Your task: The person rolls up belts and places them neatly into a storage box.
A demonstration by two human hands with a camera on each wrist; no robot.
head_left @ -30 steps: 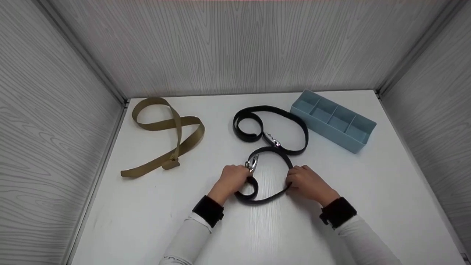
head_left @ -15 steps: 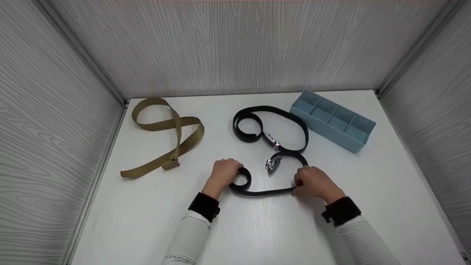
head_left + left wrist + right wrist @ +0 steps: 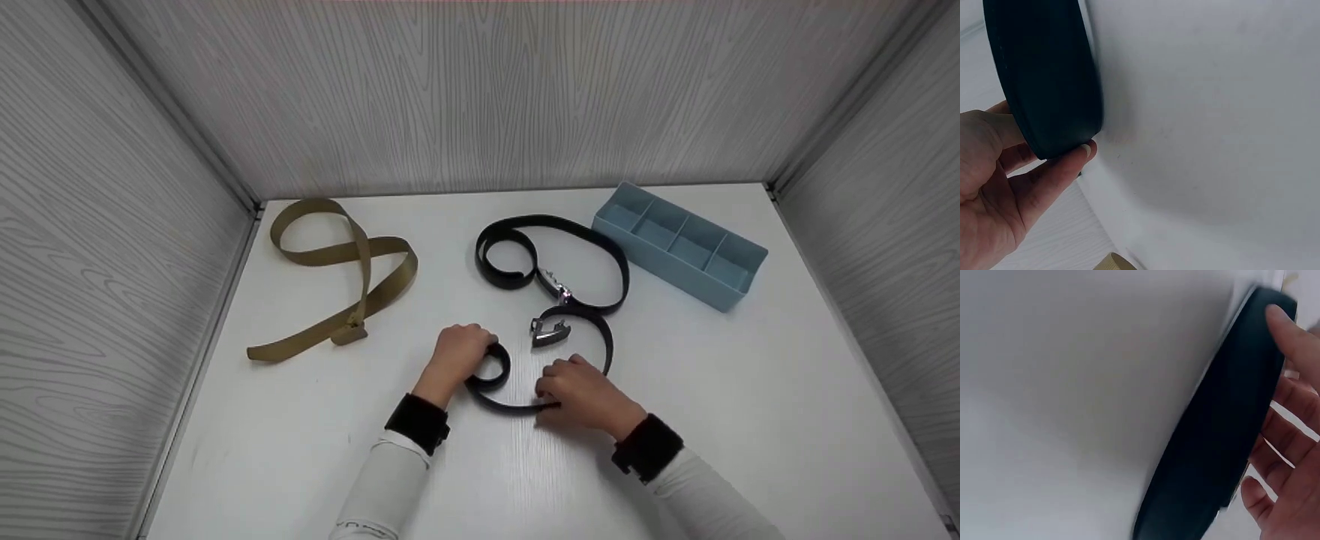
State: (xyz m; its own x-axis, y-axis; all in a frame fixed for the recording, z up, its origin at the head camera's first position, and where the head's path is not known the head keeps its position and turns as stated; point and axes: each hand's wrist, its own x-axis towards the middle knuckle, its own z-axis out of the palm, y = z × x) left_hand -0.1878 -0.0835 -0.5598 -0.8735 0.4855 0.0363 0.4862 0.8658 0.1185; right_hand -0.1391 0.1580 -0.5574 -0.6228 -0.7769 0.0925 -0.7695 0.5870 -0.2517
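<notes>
Presently pinching the near belt (image 3: 517,409), front-left of the box (image 3: 671,266), between fingers of left hand (image 3: 460,352) and right hand (image 3: 583,396). Could lose the coil (image 3: 489,385) by loosening, or shift the far belt (image 3: 555,221) by tugging.

Glossy metal buckle (image 3: 551,335); smooth black belt (image 3: 1221,410), perhaps leather.

The held belt (image 3: 511,409) lies before a second belt (image 3: 506,281).
</notes>
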